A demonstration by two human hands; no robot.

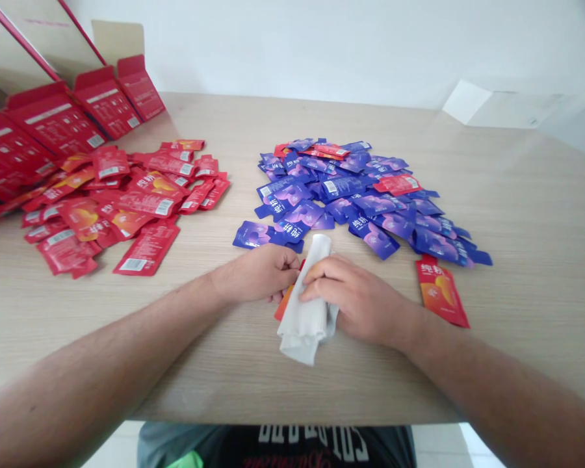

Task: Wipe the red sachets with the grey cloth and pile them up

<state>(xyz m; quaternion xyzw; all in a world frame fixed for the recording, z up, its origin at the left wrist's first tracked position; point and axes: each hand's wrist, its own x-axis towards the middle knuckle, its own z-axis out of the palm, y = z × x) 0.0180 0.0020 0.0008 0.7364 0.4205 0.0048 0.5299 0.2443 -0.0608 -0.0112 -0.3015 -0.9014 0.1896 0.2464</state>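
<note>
My right hand [353,296] is closed around a folded white tissue [303,325] above the front of the table. Pinched in my left hand [260,273] is a red and orange sachet [283,304], mostly hidden behind the tissue. The tissue lies against the sachet's face. Just beyond my hands spreads a heap of purple sachets [341,185] with a few red ones among them. One red sachet [441,289] rests on the table to the right, near my right forearm.
A heap of red sachets [127,201] lies on the left of the table [214,370]. Behind it stand several open red cartons [53,120]. A white wall [292,52] rises at the back, and a white box-like object [502,107] stands at the far right.
</note>
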